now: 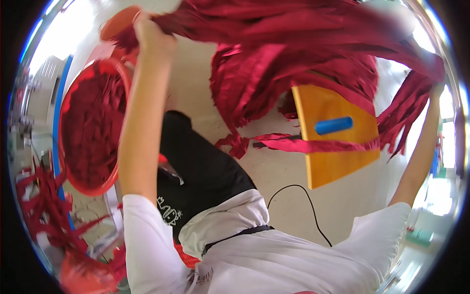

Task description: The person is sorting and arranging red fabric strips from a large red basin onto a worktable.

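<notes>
A long bundle of dark red fabric strips (274, 22) stretches across the top of the head view between my raised arms. My left hand (151, 33) is closed round its left end. At the far right, my right hand (436, 91) holds up the other end, its fingers mostly covered by cloth and blurred. Below the bundle, more dark red fabric (264, 73) hangs over a yellow wooden board (338, 108) with a blue cylinder (334, 125) on its face. One loose strip (293, 143) runs across the board.
A red tub (126, 81) full of dark red fabric stands at the left. An orange rounded object (120, 22) lies behind my left hand. More strips (46, 206) hang at the lower left. A black cable (311, 206) curves over the pale floor.
</notes>
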A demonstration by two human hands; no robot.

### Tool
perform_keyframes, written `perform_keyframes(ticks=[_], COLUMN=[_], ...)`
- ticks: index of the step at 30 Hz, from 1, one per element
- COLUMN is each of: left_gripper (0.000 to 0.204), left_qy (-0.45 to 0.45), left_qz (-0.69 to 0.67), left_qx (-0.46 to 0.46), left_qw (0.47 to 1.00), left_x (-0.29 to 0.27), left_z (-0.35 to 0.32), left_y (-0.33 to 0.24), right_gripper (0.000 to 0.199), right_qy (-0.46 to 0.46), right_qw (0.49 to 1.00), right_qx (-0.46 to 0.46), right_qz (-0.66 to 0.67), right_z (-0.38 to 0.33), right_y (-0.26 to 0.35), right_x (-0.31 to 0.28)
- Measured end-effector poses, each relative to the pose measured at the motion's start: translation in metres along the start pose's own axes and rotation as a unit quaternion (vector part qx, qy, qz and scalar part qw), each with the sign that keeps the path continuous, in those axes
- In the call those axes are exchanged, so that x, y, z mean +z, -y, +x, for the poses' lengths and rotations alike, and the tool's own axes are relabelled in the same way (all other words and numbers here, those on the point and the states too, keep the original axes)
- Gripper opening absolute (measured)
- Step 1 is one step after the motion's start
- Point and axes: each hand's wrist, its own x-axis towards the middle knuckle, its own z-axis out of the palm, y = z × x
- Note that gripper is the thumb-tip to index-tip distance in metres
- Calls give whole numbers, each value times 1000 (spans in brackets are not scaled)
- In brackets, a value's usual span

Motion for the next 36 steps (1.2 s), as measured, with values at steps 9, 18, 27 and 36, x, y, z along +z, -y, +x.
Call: perform_keyframes(ticks=[9,18,27,36], left_gripper=[31,81,23,15], left_qy=[-385,-403,-110,-192], left_qz=[-18,167,236,154], left_qx=[-198,-208,-217,-139], left_qw=[901,875,941,959], left_x=[-139,-194,-166,-216], left_z=[12,41,-17,-83], left_y=[135,99,49,-18], right_gripper=[37,43,46,61], right_qy=[126,273,279,304], right_qw=[938,919,915,919], right_qx=[-222,-260,-274,-245], right_qz=[-233,-114,-99,-62], right_z=[114,27,23,3], right_y=[121,255,362,373], right_x=[178,276,281,260])
